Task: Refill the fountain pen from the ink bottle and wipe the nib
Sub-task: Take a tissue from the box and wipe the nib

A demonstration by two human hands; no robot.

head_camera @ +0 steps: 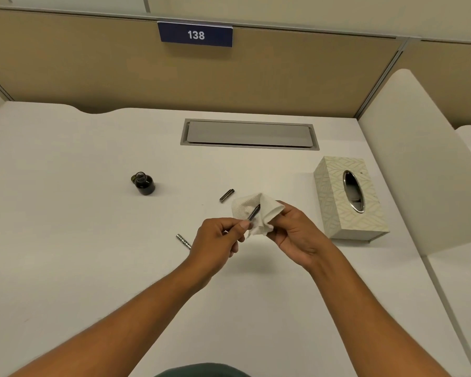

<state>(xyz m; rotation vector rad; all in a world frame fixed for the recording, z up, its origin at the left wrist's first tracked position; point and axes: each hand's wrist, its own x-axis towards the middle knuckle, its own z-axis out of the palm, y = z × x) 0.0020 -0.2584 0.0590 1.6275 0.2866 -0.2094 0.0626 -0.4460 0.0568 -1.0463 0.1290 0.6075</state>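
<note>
View: single head-worn wide-angle camera.
Position: above the near edge of the desk.
Facing: forward and down, toward the far partition.
Range: close; forearms enter from the near edge, hands near frame centre.
Overlap: none, one view only.

I sit at an office cubicle: tan partition panels wall in my white desk, a numbered blue plate reads 138, a cable hatch set flush.
</note>
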